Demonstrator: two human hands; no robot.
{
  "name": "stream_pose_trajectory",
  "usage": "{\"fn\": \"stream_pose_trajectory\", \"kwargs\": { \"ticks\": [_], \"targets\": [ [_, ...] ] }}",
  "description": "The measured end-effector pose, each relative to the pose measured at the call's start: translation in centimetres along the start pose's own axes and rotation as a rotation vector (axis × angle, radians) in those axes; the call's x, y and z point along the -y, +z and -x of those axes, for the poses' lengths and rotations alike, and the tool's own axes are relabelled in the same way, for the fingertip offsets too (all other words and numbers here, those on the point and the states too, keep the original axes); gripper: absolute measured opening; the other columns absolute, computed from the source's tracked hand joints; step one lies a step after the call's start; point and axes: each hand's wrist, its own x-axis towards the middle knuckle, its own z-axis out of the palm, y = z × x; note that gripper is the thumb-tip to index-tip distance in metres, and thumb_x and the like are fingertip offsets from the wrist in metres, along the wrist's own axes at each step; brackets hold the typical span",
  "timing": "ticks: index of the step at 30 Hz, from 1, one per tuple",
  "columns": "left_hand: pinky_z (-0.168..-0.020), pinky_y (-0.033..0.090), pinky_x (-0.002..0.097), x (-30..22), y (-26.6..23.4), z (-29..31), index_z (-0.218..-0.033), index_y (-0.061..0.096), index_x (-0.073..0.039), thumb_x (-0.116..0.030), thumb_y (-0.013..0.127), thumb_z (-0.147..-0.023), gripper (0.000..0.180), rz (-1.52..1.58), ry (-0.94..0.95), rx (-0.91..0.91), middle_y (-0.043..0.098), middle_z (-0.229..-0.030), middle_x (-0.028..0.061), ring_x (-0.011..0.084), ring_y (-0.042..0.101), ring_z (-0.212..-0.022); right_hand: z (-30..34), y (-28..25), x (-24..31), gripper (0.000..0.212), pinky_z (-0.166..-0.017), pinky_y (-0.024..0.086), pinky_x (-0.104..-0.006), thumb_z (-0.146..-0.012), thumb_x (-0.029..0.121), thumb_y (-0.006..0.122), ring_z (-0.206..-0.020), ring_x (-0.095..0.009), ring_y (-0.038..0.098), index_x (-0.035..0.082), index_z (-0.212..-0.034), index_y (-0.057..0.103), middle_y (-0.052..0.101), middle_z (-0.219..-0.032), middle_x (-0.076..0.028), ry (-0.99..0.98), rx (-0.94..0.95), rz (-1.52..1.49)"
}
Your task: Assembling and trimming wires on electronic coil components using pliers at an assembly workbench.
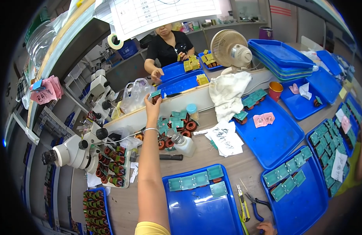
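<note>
Several blue trays (196,214), low partition (201,98), left hand (152,105) pinching coil (155,94), right hand (266,228) (grip unclear)

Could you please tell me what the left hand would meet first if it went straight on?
Probably the blue tray across the partition, just before the co-worker's hand, though depth is unclear.

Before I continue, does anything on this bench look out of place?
Yes: the white cloth hangs bunched over the divider, and the heap of green boards and coils lies jumbled, unlike the row on the nearest blue tray.
</note>
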Motion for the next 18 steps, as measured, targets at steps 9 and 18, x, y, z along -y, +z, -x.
{"fn": "stream_pose_trajectory", "kwargs": {
  "ticks": [9,18],
  "targets": [
    [-0.082,0.043,0.0306,2.2,-1.1,-0.7,-0.115,0.034,0.005,-0.023,0.066,-0.078,0.056,-0.188,0.110,-0.081,0.056,-0.103,0.0209,0.0229,0.056,-0.093,0.2,-0.1,-0.1,0.040,-0.070,0.046,-0.0344,-0.064,0.026,0.070,-0.083,-0.030,0.057,0.000,-0.092,0.058,0.058,-0.092,-0.019,-0.018,0.005,-0.046],
    [-0.086,0.042,0.0338,0.9,0.7,0.9,-0.110,0.042,0.005,-0.028,0.069,-0.076,0.055,-0.361,0.172,-0.184,0.039,-0.110,0.0171,0.0255,0.051,-0.097,0.4,0.0,-0.5,0.033,-0.073,0.046,-0.0353,-0.070,0.023,0.065,-0.085,-0.030,0.057,0.000,-0.093,0.057,0.058,-0.094,-0.019,-0.023,-0.003,-0.035]
  ]
}}
